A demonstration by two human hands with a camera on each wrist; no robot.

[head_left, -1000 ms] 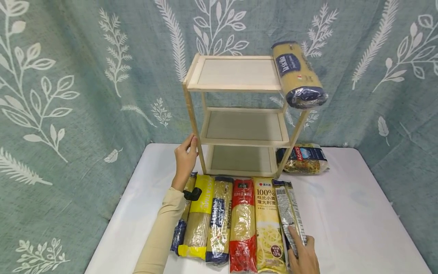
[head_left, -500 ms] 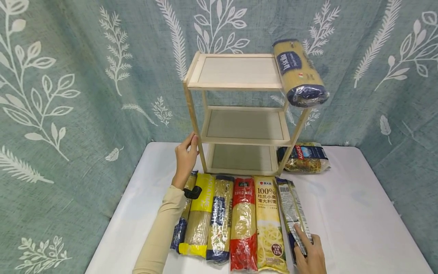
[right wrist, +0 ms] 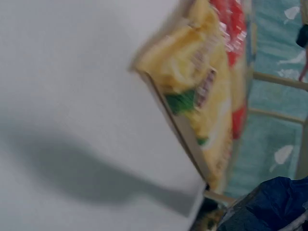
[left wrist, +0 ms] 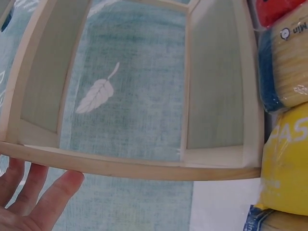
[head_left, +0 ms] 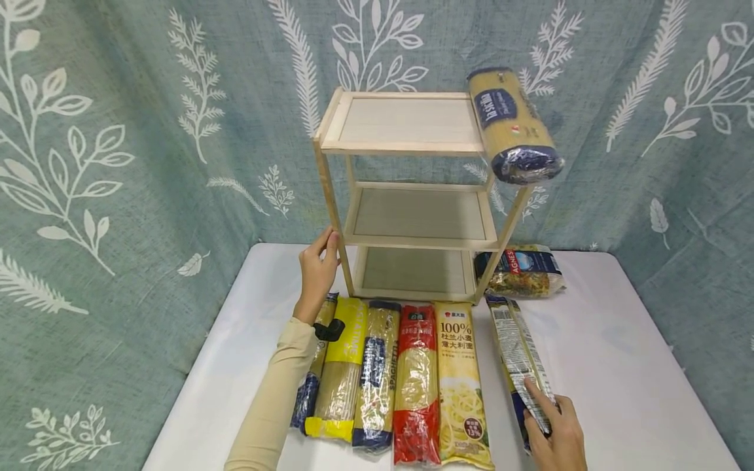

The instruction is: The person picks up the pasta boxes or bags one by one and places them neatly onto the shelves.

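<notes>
Barcoded pasta packet (head_left: 520, 356) is slanting, the right hand (head_left: 556, 428) gripping it with its fingers (head_left: 538, 394); the left hand (head_left: 318, 265) is holding a wooden shelf post (head_left: 330, 193).

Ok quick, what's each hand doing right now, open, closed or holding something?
Left hand: touching the left front rack post; whether it grips can't be told.
Right hand: closed, holding the pasta packet.

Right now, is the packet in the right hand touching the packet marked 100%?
No, a strip of white table shows between the held packet and the packet marked 100%.
</notes>
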